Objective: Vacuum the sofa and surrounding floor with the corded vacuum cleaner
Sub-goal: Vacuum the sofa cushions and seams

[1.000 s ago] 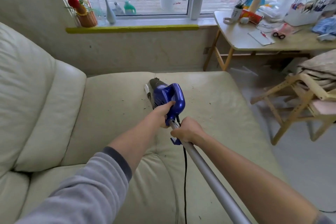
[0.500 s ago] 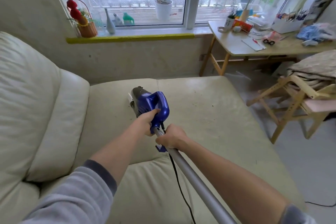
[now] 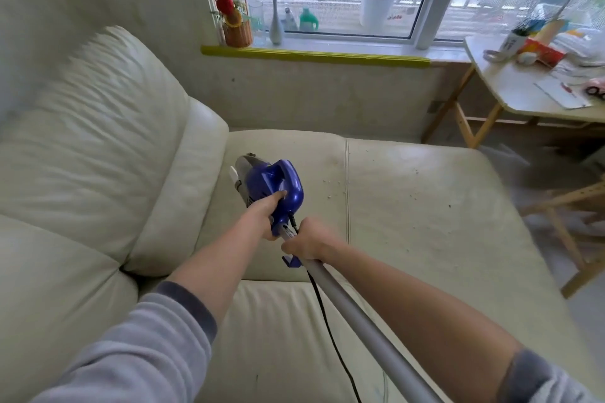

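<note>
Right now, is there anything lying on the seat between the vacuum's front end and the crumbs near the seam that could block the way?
Nothing visible blocks it. The vacuum cleaner, held by the left hand and right hand, sits left of the crumbs; only bare sofa cushion lies between them.
</note>
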`<action>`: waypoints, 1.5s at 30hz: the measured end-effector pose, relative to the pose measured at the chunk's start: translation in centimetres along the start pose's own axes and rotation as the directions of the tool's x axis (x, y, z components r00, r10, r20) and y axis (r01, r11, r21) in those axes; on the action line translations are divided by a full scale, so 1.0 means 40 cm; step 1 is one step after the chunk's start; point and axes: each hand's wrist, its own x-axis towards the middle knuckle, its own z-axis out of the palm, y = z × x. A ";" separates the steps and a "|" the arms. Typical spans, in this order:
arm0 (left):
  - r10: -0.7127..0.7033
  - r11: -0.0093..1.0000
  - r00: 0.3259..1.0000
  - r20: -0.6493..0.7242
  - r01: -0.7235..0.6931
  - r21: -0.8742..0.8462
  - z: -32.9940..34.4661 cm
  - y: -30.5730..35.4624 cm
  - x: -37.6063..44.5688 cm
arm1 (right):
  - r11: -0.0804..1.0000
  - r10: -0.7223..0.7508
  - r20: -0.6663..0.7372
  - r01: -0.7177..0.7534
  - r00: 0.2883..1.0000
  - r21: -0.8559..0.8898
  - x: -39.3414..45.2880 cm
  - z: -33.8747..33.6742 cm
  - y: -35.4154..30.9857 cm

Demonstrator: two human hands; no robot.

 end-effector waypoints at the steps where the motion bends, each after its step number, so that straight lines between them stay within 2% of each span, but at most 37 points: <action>1: -0.008 1.000 1.000 0.000 0.008 -0.010 -0.008 0.005 0.025 | 1.000 0.002 0.003 -0.002 1.000 -0.001 0.013 0.001 -0.009; 13: -0.002 0.998 1.000 0.011 0.001 0.067 0.060 0.046 0.004 | 0.999 0.049 -0.017 -0.048 0.999 0.014 0.039 -0.043 0.005; 22: -0.001 0.991 0.995 0.099 -0.013 0.132 0.246 -0.021 -0.070 | 0.992 0.124 -0.103 -0.120 0.987 0.037 -0.038 -0.111 0.160; 34: -0.032 0.960 0.973 0.230 -0.034 0.278 0.496 -0.126 -0.146 | 0.950 0.249 -0.181 -0.203 0.951 0.238 -0.152 -0.194 0.374; 45: -0.024 0.940 0.963 0.269 -0.070 0.334 0.562 -0.171 -0.168 | 0.933 0.276 -0.199 -0.213 0.940 0.290 -0.190 -0.206 0.442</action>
